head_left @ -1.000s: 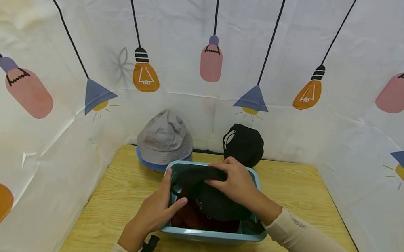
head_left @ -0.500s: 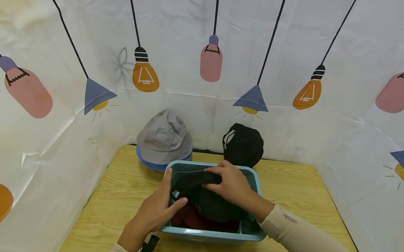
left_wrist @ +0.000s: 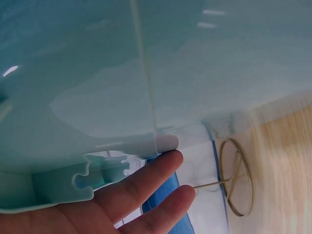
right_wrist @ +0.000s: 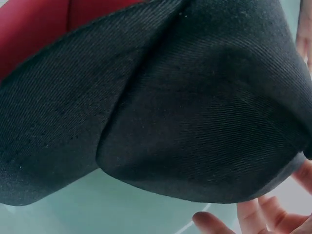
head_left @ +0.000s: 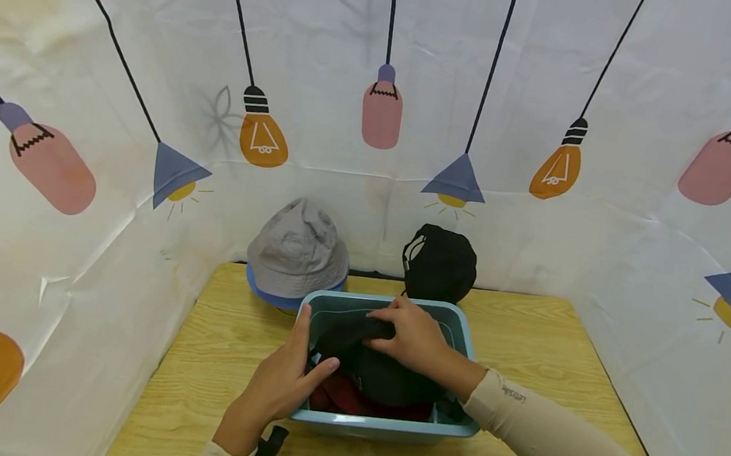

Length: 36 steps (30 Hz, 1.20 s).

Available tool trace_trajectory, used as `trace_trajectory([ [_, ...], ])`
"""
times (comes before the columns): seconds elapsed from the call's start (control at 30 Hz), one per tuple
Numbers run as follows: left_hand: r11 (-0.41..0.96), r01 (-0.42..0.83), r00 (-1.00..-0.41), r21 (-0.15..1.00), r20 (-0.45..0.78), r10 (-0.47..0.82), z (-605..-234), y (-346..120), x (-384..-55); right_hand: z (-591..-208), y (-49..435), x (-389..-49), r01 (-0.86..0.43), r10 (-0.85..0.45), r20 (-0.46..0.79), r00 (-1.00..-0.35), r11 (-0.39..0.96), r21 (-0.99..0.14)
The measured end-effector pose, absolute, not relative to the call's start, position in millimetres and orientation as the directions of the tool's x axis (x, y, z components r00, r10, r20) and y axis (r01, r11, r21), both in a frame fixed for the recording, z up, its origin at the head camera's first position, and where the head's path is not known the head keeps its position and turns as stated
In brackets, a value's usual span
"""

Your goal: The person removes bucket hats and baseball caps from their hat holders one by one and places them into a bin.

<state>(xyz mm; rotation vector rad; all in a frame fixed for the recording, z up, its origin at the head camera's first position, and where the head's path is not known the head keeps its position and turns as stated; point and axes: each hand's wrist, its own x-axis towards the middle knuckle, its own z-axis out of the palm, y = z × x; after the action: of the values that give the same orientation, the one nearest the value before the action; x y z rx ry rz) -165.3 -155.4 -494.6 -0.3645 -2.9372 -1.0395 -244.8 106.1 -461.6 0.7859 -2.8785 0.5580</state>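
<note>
My right hand [head_left: 414,339] pinches a black cap [head_left: 391,377] by its near-upright edge, with the rest of the cap down inside a light-blue plastic bin [head_left: 386,424]. Under it lies a dark red cap [head_left: 339,394], partly covered. In the right wrist view the black cap [right_wrist: 204,112] fills most of the picture, beside the red cap [right_wrist: 39,29]. At the bin's left side my left hand [head_left: 281,378] rests with straight fingers along the outside and thumb over the rim. In the left wrist view its fingers [left_wrist: 146,190] touch near the bin's corner.
Behind the bin on the left, a grey bucket hat [head_left: 300,247] sits over a blue hat [head_left: 273,296]. A second black cap [head_left: 444,265] stands behind on the right. A thin gold wire stand [left_wrist: 236,178] appears past the fingers. The wooden table [head_left: 207,360] meets white printed sheets.
My right hand has moved a little down and to the left, and the black cap sits lower in the bin. My left hand keeps its place.
</note>
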Motion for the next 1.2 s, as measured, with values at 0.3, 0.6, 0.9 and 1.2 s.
trace_trajectory([
  [0.3,0.747,0.219,-0.973,0.627,0.084,0.215,-493,-155,-165,-467,100,-242,-0.529,-0.493,0.19,-0.849,0.787,-0.319],
  [0.6,0.742,0.215,-0.973,0.635,0.076,0.216,-492,-155,-164,-470,94,-241,-0.545,-0.514,0.182,-0.838,0.8,-0.251],
  [0.9,0.738,0.217,-0.973,0.639,0.078,0.219,-492,-156,-165,-469,91,-239,-0.559,-0.545,0.123,-0.829,0.805,-0.201],
  [1.2,0.739,0.219,-0.973,0.637,0.08,0.218,-496,-157,-166,-473,92,-238,-0.61,-0.61,0.076,-0.789,0.762,-0.22],
])
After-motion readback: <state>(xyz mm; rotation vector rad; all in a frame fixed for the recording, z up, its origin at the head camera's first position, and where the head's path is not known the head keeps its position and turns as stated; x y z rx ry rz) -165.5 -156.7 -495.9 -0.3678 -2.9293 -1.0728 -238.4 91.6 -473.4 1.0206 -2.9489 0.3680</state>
